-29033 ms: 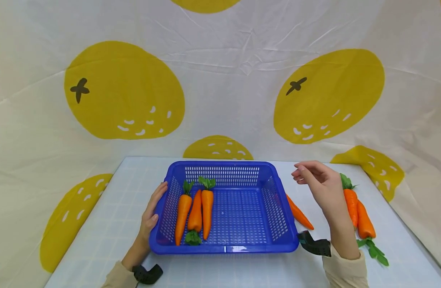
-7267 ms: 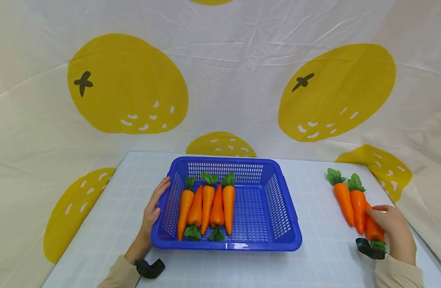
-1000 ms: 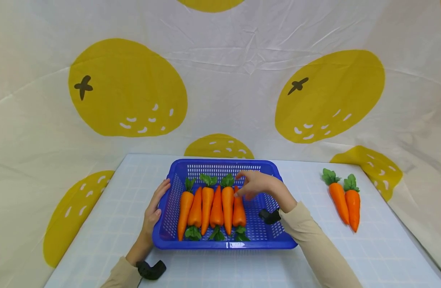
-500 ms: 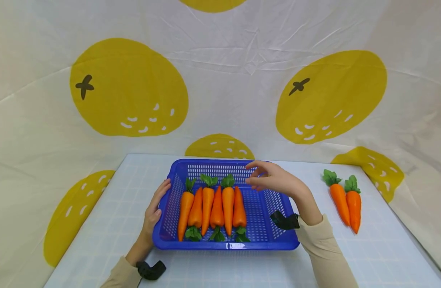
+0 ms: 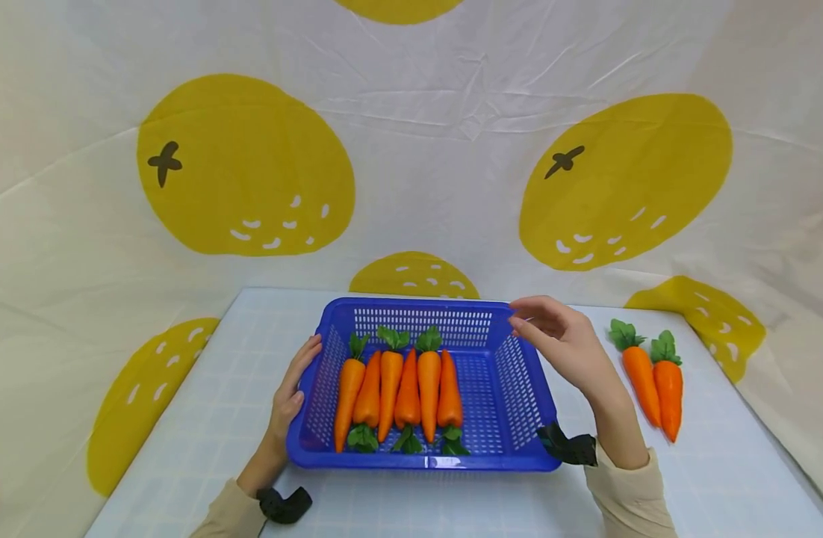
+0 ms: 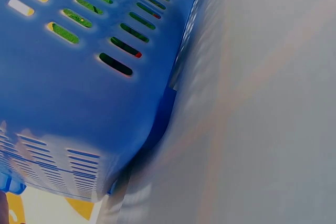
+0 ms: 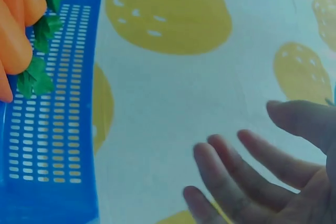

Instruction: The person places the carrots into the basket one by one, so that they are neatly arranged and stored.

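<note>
A blue plastic basket (image 5: 364, 461) stands on the table, with several orange carrots side by side in its left and middle part. Their leafy tops point alternately to the back and the front; the rightmost carrot (image 5: 449, 392) has its leaves toward the front. My left hand (image 5: 285, 403) rests along the basket's left rim, fingers extended. My right hand (image 5: 562, 344) is raised over the basket's back right corner, fingers loosely bent, holding nothing; the right wrist view shows these fingers (image 7: 226, 174) spread. Two more carrots lie to the right, a left one (image 5: 641, 385) and a right one (image 5: 668, 396).
The table (image 5: 492, 508) has a pale checked cover. Behind it hangs a whitish cloth (image 5: 438, 149) printed with big yellow fruit. Inside the basket, bare mesh floor (image 5: 482, 403) shows right of the carrot row. Each wrist wears a black band.
Over the last second my right hand has let go of the rightmost carrot and moved up and right. Since the older frames, carrots have gone from the table into the basket. My left hand has stayed.
</note>
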